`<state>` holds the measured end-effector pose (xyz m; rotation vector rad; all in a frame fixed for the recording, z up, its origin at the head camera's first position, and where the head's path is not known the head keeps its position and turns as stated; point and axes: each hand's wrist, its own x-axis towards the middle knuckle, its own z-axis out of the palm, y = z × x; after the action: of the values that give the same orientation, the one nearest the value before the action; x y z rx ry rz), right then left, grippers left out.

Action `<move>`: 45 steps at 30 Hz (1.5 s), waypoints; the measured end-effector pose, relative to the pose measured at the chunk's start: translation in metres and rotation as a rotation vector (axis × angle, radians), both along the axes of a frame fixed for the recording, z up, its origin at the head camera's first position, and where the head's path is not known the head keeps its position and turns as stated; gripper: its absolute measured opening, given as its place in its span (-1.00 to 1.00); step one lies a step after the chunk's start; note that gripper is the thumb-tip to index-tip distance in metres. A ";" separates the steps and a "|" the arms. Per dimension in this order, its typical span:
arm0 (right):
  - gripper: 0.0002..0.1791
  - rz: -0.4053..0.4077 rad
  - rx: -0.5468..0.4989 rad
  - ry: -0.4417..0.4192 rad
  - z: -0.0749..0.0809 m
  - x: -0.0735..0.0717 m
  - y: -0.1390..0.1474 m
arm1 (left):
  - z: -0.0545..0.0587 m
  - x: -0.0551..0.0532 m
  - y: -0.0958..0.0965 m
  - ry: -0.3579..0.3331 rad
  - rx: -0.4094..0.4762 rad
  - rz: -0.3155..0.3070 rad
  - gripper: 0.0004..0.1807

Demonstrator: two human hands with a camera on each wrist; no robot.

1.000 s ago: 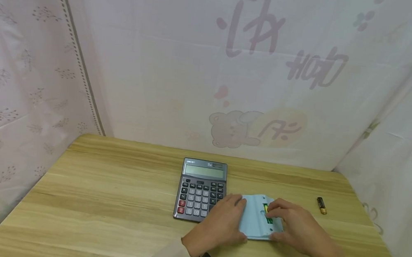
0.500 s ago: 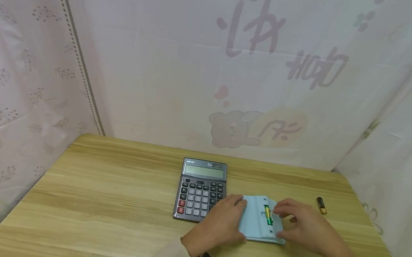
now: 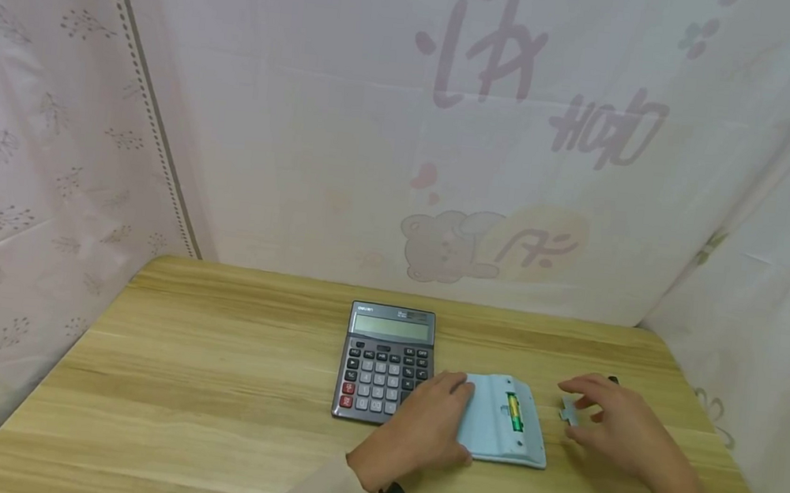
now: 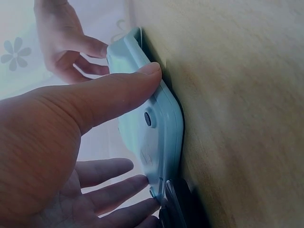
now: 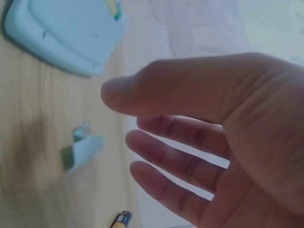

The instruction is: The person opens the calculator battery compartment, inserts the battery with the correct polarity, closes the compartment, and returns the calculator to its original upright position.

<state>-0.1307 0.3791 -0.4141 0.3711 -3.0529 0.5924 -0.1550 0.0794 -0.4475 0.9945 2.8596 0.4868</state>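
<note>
Lengthwise near-to-far, far end leftish: green battery (image 3: pixel 515 414) in blue device (image 3: pixel 487 430).

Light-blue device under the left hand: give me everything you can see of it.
The light-blue device looks like smooth plastic, a shallow case with rounded corners and a raised band. It lies on the wooden table, apparently underside up; its front is hidden. The band's battery compartment is uncovered, with a green-and-yellow battery inside and a small dark hole near each end. A round dark foot shows near one edge. The left hand touches its left side, beside the dark calculator.
</note>
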 end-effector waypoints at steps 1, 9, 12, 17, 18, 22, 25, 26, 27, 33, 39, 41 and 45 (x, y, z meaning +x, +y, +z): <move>-0.36 -0.006 0.001 -0.005 -0.001 -0.001 0.002 | 0.000 0.000 0.000 0.000 0.000 -0.001 0.09; -0.32 -0.035 -0.011 -0.048 -0.011 -0.007 0.011 | 0.001 -0.001 0.000 -0.001 0.006 0.003 0.09; -0.31 -0.038 -0.013 -0.054 -0.015 -0.008 0.013 | 0.001 -0.001 0.000 -0.002 0.003 0.003 0.09; -0.29 -0.041 -0.005 -0.057 -0.022 -0.010 0.016 | 0.001 0.000 0.000 -0.009 0.004 0.001 0.08; -0.29 -0.040 -0.002 -0.057 -0.023 -0.010 0.017 | 0.001 0.000 0.000 -0.010 0.006 0.001 0.08; -0.30 -0.041 0.010 -0.067 -0.026 -0.011 0.018 | 0.000 -0.001 0.000 -0.012 0.007 0.000 0.07; -0.30 -0.041 0.018 -0.071 -0.028 -0.012 0.018 | 0.000 -0.001 0.000 -0.013 0.008 0.000 0.07; -0.31 -0.041 0.017 -0.073 -0.028 -0.012 0.018 | 0.000 -0.001 0.000 -0.015 0.010 0.000 0.07; -0.31 -0.040 0.016 -0.075 -0.028 -0.012 0.018 | 0.000 -0.001 0.000 -0.015 0.011 0.000 0.07; -0.31 -0.040 0.026 -0.064 -0.030 -0.012 0.017 | 0.001 0.000 0.000 -0.017 0.012 -0.002 0.06; -0.30 -0.039 0.003 -0.052 -0.029 -0.011 0.013 | 0.000 0.000 0.000 -0.016 0.007 -0.004 0.07; -0.30 -0.033 -0.008 -0.041 -0.028 -0.010 0.011 | 0.000 0.000 0.000 -0.015 0.007 -0.003 0.06; -0.33 -0.017 -0.037 -0.041 -0.024 -0.008 0.006 | 0.000 0.001 0.000 -0.012 0.008 -0.002 0.07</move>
<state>-0.1389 0.3848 -0.4383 0.3355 -3.0759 0.6632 -0.1543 0.0793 -0.4474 0.9925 2.8479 0.5019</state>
